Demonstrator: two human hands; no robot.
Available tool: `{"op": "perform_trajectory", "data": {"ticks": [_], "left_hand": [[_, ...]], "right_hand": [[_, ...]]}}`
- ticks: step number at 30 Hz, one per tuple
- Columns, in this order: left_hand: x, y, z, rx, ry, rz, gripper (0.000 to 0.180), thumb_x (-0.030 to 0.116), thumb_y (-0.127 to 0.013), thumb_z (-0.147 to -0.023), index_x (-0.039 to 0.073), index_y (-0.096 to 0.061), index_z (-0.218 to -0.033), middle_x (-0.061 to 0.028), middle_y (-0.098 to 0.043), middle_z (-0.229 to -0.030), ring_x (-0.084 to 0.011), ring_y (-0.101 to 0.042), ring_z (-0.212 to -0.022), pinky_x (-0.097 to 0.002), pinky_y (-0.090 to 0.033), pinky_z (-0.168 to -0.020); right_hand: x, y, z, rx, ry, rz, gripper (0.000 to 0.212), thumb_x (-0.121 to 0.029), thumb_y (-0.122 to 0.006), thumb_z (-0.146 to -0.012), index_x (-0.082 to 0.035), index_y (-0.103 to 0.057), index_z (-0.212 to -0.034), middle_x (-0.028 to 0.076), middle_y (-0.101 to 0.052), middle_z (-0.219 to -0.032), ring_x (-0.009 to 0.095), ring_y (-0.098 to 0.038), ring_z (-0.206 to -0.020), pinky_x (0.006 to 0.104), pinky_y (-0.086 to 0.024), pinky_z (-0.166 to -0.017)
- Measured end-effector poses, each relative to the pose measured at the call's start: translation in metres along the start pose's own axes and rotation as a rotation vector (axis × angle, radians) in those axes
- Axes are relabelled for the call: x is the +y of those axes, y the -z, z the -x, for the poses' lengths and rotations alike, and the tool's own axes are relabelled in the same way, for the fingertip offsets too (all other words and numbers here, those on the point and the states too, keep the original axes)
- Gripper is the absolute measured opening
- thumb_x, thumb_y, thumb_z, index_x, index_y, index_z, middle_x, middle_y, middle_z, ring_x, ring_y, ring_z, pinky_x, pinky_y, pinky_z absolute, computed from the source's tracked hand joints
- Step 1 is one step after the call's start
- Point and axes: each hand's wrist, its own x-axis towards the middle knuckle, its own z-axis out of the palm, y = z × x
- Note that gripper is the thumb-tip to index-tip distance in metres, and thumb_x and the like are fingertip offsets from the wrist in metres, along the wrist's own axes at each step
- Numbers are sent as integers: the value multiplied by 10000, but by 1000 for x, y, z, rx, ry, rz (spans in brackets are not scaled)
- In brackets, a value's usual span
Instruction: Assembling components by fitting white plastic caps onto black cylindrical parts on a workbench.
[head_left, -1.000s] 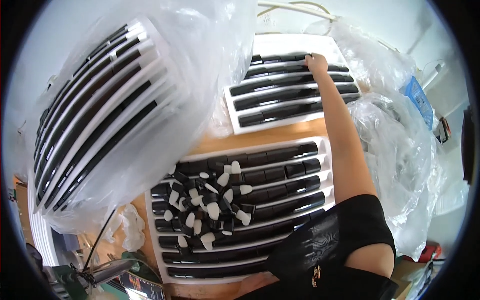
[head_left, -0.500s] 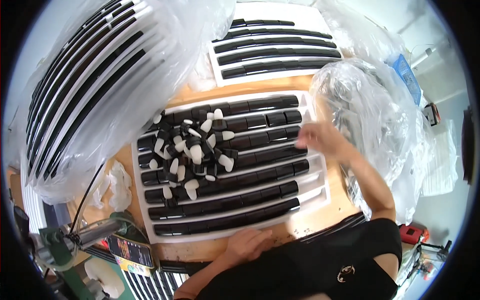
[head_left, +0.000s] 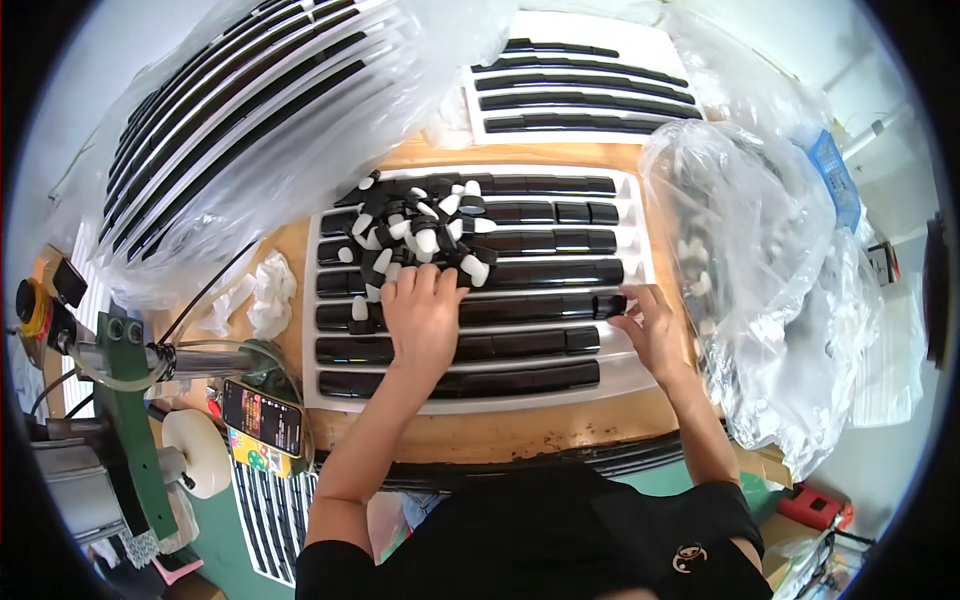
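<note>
Near the person, the table's front edge is running along below a white tray, and a phone is leaning to its left; a piece rolling off the tray's near side could be dropping to the floor unless something is stopping it.

On the tray, the right hand is reaching in from the right, its thumb and forefinger slightly parted beside the dark end piece of the third row from the person. Whether those fingers are gripping it or only touching it, I cannot tell. Pushing it sideways could be shoving the whole row along its channel, and pinching only its rim could be letting it slip.

The left hand is resting palm down, fingers loosely bent over the near side of a heap of black-and-white pieces; anything beneath them is staying hidden. The heap is lying loose across several rows, so a careless sweep could be sending pieces sliding into the channels.

To the right, a clear plastic bag is bulging close to the tray, so the right forearm could be snagging it.
</note>
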Motion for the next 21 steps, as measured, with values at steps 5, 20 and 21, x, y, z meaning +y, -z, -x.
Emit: {"op": "perform_trajectory", "data": {"ticks": [5, 20, 21], "left_hand": [[0, -1, 19, 48, -31, 39, 324, 133, -753, -728, 82, -682, -1040, -19, -632, -985, -221, -565, -965, -379, -399, -821], [98, -1, 116, -375, -516, 739, 372, 90, -692, -756, 21, -600, -1109, -123, -623, -1028, -281, -620, -841, -387, -504, -714], [100, -1, 117, -342, -446, 799, 379, 99, -706, -749, 20, -599, -1103, -128, -622, -1026, -300, -620, -860, -393, -505, -734]], "right_hand": [[9, -6, 9, 96, 7, -92, 389, 3, -761, -723, -44, -623, -1084, 104, -633, -1025, 208, -637, -774, 298, -507, -622], [-64, 29, 116, -19, -74, -459, 369, 42, -768, -739, -18, -610, -1067, 89, -636, -982, 161, -616, -827, 260, -509, -735], [-65, 27, 121, -10, 3, -392, 360, 30, -773, -739, -18, -616, -1060, 108, -640, -958, 194, -630, -788, 285, -519, -684]]}}
